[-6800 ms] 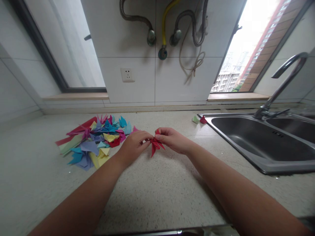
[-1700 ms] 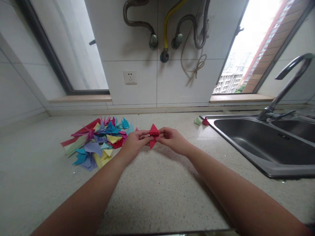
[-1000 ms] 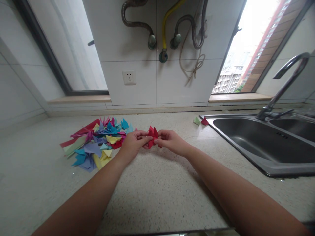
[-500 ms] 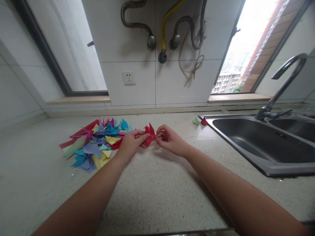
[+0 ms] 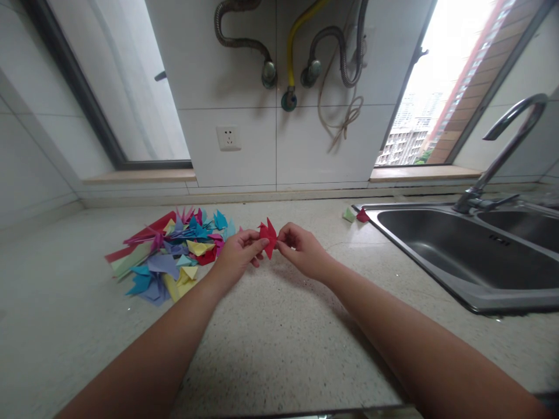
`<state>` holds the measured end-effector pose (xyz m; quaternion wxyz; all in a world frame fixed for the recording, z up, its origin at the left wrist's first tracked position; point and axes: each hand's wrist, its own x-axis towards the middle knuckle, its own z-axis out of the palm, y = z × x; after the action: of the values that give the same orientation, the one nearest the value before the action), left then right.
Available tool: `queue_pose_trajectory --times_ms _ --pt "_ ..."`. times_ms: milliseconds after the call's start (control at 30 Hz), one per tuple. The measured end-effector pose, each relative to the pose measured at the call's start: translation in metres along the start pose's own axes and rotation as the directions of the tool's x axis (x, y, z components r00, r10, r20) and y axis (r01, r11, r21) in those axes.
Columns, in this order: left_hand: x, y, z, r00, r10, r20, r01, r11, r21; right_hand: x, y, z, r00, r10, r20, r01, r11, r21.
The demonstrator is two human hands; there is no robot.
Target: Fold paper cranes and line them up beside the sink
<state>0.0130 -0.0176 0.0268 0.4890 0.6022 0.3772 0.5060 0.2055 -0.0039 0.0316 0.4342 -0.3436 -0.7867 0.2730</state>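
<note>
A red origami crane is held above the speckled countertop, its pointed wings spread up and down. My left hand pinches it between thumb and fingers on its left side. At its right end, my right hand has thumb and fingertips closed on a tip of the paper. Just left of my left hand lies a heap of folded paper pieces in blue, purple, yellow, pink, red and pale green.
A pale green folded piece and a dark red one lie by the rim of the steel sink on the right. The faucet rises behind it. Hoses with valves and a socket are on the tiled wall.
My right thumb and fingers have closed on the crane's right end. The crane has turned slightly, with its wings now standing more upright. The heap and the countertop pieces have not moved.
</note>
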Motion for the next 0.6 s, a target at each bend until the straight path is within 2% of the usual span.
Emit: queue_pose_trajectory --times_ms 200,367,467,600 --pt "-0.0015 -0.0053 -0.0014 0.995 0.067 0.072 -0.070 0.997 0.039 0.0013 -0.0001 -0.0005 0.999 0.041 0.025 -0.043 0.991 0.124" --pt "-0.0024 -0.0064 -0.0028 0.994 0.082 0.078 -0.092 0.987 0.133 -0.0003 -0.0029 -0.0012 0.996 0.010 0.090 -0.026 0.983 0.182" --pt "-0.0025 -0.0049 -0.0021 0.995 0.058 0.086 -0.071 0.985 0.157 -0.0021 -0.0050 -0.0026 0.991 -0.002 0.131 -0.015 0.991 0.131" --pt "-0.0026 -0.0033 -0.0012 0.994 0.045 0.100 -0.064 0.979 0.192 -0.0031 -0.0084 -0.0061 0.992 -0.049 0.115 0.054 0.998 -0.041"
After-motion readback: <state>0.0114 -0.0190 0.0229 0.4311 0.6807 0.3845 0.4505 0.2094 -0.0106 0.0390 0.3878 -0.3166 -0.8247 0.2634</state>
